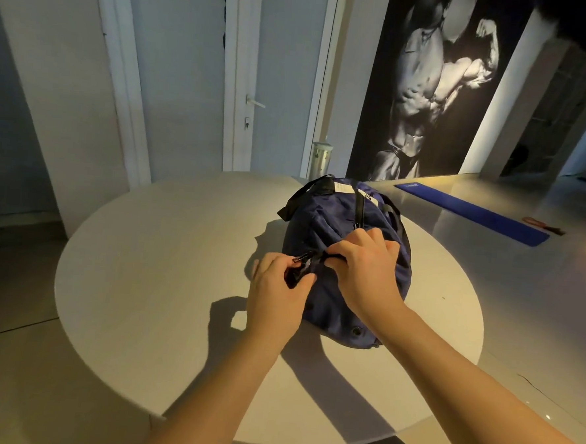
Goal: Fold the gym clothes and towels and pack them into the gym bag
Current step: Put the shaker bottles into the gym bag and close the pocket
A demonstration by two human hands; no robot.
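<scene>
Navy-blue fabric gym bag point(339, 224) with black straps lies on the round white worktop point(145, 264), right of centre. At the zip's near end the left hand point(277, 289) pinches a black tab point(303, 261) — possibly the zip pull, though shadow blurs it — while the right hand point(364, 264) grips bunched bag fabric just beside it, fingers curled.

Round white bench point(137, 274) is standing mid-room. Warm light is falling across it from the right and throwing hard shadows leftward. White doors point(287, 67) are lining the back wall, one showing a lever handle point(255, 101). A big black-and-white poster point(430, 86) of a flexing torso is hanging at right. Glossy pale floor point(554, 306) is reflecting the glow. A blue mat point(474, 213) is lying on it below the poster. A short pale post point(321, 158) is standing behind the bench.
</scene>
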